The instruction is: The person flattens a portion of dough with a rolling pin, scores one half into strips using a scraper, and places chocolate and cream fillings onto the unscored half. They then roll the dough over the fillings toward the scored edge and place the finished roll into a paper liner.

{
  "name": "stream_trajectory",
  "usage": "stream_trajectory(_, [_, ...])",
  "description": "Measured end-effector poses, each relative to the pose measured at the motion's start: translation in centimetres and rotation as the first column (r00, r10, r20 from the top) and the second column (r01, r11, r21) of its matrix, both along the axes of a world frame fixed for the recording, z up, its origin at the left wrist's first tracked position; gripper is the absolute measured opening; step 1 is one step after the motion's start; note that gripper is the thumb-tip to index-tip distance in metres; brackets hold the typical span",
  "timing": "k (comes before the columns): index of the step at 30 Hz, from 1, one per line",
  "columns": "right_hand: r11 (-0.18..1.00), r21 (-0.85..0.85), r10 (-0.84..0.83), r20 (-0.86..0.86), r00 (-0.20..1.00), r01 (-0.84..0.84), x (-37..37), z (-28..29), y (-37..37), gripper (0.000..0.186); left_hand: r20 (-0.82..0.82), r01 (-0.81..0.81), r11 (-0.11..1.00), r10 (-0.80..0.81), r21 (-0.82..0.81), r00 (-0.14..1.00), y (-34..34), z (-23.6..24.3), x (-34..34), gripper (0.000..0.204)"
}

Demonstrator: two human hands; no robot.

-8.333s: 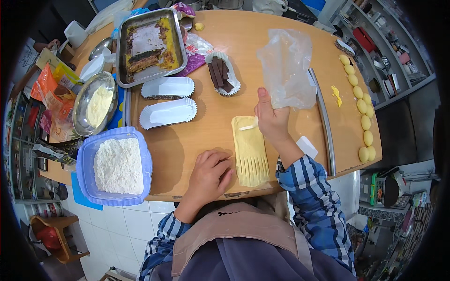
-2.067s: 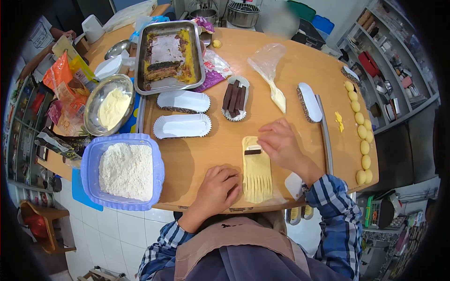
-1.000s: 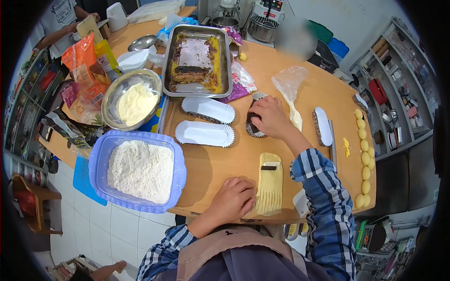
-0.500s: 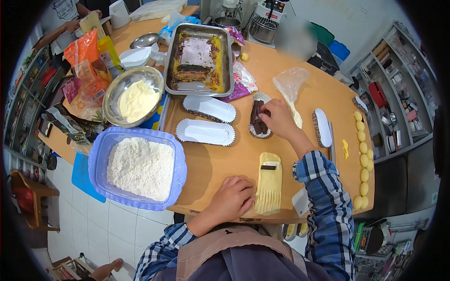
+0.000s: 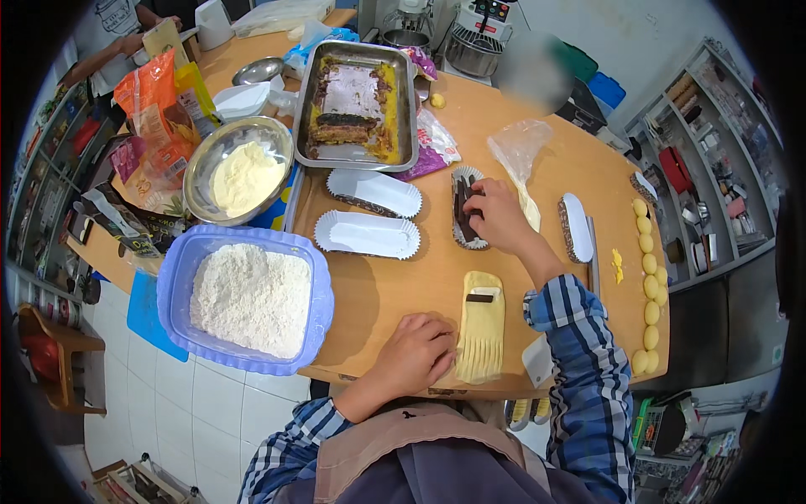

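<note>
A flat strip of pale dough [image 5: 482, 332] lies in front of me, its near end cut into a fringe. One short dark chocolate stick [image 5: 480, 298] rests across its far part. My left hand [image 5: 416, 353] lies on the table, fingers lightly bent, their tips beside the dough's left edge. Farther off, my right hand [image 5: 501, 214] reaches into a fluted paper case [image 5: 470, 242] of dark chocolate sticks [image 5: 459, 202]. Its thumb and fingers are pinched on a stick, partly hidden by the hand.
Left stand a purple tub [image 5: 319, 336] of white flour and a steel bowl [image 5: 191, 181] of pale powder. Two paper loaf cases [image 5: 369, 235] sit beyond, below a metal tray [image 5: 411, 126]. At right are a white scraper [image 5: 538, 361] and a row of dough balls [image 5: 651, 312].
My right fingers have shifted slightly within the paper case, and the chocolate sticks there have moved a little. My left hand and the dough strip stay in place.
</note>
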State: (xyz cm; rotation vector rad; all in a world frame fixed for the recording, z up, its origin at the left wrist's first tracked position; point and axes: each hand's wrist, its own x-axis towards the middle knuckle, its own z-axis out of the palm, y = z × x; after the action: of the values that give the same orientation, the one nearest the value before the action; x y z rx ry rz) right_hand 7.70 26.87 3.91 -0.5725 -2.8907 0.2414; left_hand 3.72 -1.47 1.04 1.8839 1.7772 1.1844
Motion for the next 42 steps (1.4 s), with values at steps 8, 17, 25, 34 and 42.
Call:
stream_trajectory(8, [0.998,0.064,-0.041,0.199,0.979,0.029,0.0,1.9,-1.8,0.041,-0.013,0.0,1.0,0.0,0.011,1.0,0.0,-0.1,0.0,0.017])
stream_trajectory(17, [0.975,0.21,-0.123,0.216,0.969,0.077,-0.2,2.2,-2.9,0.035,-0.015,0.0,1.0,0.0,0.016,1.0,0.0,-0.1,0.0,0.017])
stream_trajectory(25, [0.991,0.084,-0.105,0.038,0.994,0.102,0.6,0.4,-1.0,0.027,-0.009,0.005,1.0,-0.005,0.015,1.0,0.1,0.0,0.1,0.017])
stream_trajectory(34, [0.984,0.022,-0.176,0.015,0.984,0.175,-0.2,0.5,-1.0,0.025,-0.01,0.01,1.0,-0.01,-0.008,1.0,0.1,0.1,0.0,0.019])
stream_trajectory(42, [0.993,0.107,-0.043,-0.127,0.991,0.057,-0.1,-0.8,-1.2,0.023,-0.014,-0.002,1.0,0.002,0.009,1.0,0.0,0.0,0.1,0.018])
